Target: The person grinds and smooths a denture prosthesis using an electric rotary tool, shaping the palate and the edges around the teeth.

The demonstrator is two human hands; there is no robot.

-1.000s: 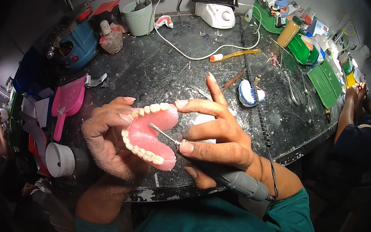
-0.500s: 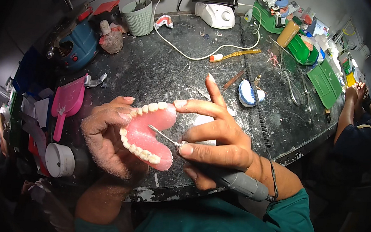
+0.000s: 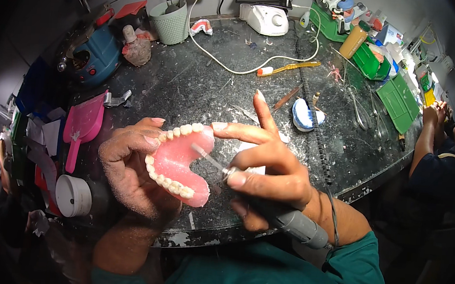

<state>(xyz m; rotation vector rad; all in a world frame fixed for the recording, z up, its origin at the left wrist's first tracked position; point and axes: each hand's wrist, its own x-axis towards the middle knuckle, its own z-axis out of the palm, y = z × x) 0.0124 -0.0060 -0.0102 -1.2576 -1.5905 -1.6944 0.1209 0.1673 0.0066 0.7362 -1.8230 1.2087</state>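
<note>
A pink denture (image 3: 175, 156) with a curved row of whitish teeth is gripped at its left side by my left hand (image 3: 129, 169), which is dusted with pale powder. In my right hand (image 3: 273, 172) is a grey rotary handpiece (image 3: 302, 228), held like a pen between thumb and fingers. Its thin metal bur (image 3: 208, 157) reaches over the pink palate, the tip at or just above the surface. The bur looks blurred. My right index finger rests against the denture's upper right end, while another finger points up and away.
A pink dustpan (image 3: 85, 120), a white round tub (image 3: 73, 196) and a blue machine (image 3: 93, 54) stand left. A blue-and-white dental mould (image 3: 305, 115) lies right of my hands, beside a black coiled cord (image 3: 314, 127). At the far right, another person's arms (image 3: 428, 128) are visible.
The bur tip has shifted slightly right and up over the palate, and the handpiece has moved a little right. The denture has shifted slightly left in my left hand.
</note>
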